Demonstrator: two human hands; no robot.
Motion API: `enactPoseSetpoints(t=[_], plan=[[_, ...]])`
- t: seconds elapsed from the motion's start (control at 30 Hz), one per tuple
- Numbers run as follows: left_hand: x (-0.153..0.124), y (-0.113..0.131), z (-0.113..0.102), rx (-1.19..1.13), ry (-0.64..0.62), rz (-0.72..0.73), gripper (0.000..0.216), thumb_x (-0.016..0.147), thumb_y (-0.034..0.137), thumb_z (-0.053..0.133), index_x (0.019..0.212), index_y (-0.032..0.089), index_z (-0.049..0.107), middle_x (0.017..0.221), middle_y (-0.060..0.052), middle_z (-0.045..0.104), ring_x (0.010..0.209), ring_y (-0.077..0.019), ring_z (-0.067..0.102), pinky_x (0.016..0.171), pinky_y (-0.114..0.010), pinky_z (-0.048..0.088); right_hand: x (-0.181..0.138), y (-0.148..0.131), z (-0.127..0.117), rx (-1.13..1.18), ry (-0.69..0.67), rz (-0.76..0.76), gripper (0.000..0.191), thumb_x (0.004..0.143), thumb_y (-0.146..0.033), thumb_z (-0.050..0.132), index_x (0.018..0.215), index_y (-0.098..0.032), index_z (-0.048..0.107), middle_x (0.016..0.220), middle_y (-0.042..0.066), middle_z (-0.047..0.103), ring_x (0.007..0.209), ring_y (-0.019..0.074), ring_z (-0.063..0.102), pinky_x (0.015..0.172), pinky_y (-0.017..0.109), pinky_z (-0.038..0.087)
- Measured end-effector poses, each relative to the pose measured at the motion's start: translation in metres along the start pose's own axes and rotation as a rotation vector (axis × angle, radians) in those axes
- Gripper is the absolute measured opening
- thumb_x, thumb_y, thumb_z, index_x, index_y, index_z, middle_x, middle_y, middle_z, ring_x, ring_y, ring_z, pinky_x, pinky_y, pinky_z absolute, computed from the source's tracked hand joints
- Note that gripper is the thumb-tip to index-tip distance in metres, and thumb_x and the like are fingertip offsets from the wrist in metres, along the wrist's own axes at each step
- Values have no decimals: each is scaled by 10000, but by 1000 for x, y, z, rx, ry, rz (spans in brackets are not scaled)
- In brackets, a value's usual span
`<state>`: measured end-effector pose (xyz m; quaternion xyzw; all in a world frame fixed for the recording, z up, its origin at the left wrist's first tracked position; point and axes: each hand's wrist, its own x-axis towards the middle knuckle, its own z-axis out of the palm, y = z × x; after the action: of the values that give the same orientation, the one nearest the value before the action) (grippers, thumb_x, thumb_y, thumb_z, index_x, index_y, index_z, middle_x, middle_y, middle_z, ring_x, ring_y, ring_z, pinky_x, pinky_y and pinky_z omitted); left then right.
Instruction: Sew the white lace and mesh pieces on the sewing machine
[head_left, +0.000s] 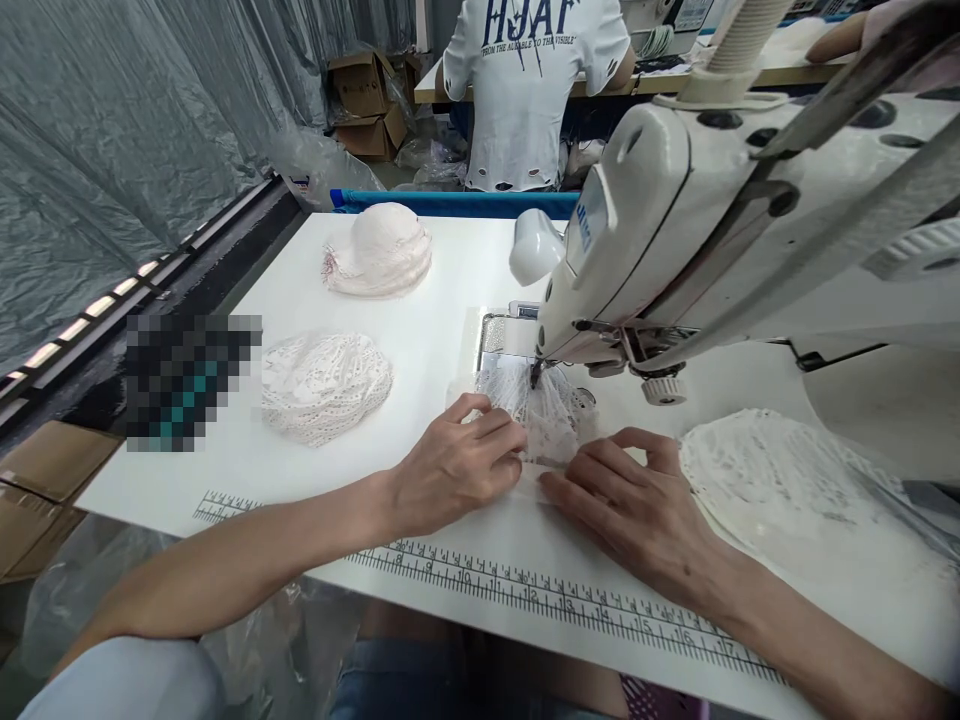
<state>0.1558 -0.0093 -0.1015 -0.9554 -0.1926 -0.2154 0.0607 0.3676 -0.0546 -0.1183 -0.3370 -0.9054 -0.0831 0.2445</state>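
Through the head view I am watching the white lace (559, 412) lying on the counter (439, 335), its gathered part sitting at the presser foot (535, 375) of the sewing machine (637, 200). My left hand (469, 455) is holding its fingers curled in, the grip looking closed on the near left edge of the lace. My right hand (637, 500) is resting with its fingers stretched toward the near right edge; whether that grip is pinching the cloth or only pressing it down, I cannot tell. For guiding this well, I am judging that both hands should be keeping a light, even tension, letting the machine be doing the feeding, with the folds spreading evenly and no doubled layer slipping under the foot. I am also minding the fingertips: they should be staying on the near side, clear of the needle, whose tip I am not making out. As for its looks, the lace is appearing thin and half see-through, fine folds fanning out around the foot and a paler edge showing between the hands. It is looking soft and easily puckered, so I am reckoning that a hard tug would be distorting it
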Motion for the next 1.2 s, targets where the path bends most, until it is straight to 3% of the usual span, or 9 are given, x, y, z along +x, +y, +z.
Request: enactPoseSetpoints(t=[0.23,0.37,0.47,0.63,0.73,0.87,1.0,1.2], plan=[[-1,1,3,63,-9,51,224,841,18,490,682,135,596,795,-7,651,853,-120,586,889,-326,445,4,1,-7,2,85,-75,158,888,-40,467,944,-161,551,977,43,676,1016,188,551,846,394,365],[-2,2,3,74,-14,66,225,847,17,484,686,128,594,799,-17,662,875,-120,597,919,-335,449,1,5,-7,-75,62,-150,145,858,-23,499,846,-161,546,677,-11,630,754,155,558,728,349,384],[-3,2,2,86,-26,76,223,849,11,475,699,127,593,823,-24,669,889,-118,600,934,-338,450,-1,6,-5,-144,38,-147,134,825,-26,550,837,-160,554,605,-39,573,607,120,492,658,326,376],[-1,1,0,96,-17,110,188,847,18,484,736,116,600,927,-51,670,958,-135,587,921,-323,454,5,4,-7,-35,66,-180,113,856,-46,507,893,-138,559,952,81,666,943,203,582,787,380,455],[-2,0,-1,67,-33,111,184,858,26,472,763,128,593,935,-44,664,934,-130,593,912,-327,451,8,5,-8,71,3,-221,184,879,-37,440,1013,-115,540,1014,126,657,1019,222,574,835,414,489],[-2,0,0,26,-67,65,183,880,43,449,850,159,589,850,-8,659,831,-110,601,868,-331,448,6,5,-3,147,1,-105,247,869,-36,470,1105,-96,510,937,121,667,914,206,601,770,380,510],[1,2,3,28,-46,0,178,901,76,441,872,162,594,814,14,660,786,-97,594,831,-309,431,7,2,4,80,73,20,166,835,-92,573,996,-126,556,853,83,666,820,197,599,725,357,481],[0,2,7,31,16,-17,146,872,84,502,860,172,617,851,24,672,797,-114,595,804,-320,427,4,0,4,65,22,63,48,849,-127,555,894,-137,566,747,58,606,729,176,543,666,332,430]])
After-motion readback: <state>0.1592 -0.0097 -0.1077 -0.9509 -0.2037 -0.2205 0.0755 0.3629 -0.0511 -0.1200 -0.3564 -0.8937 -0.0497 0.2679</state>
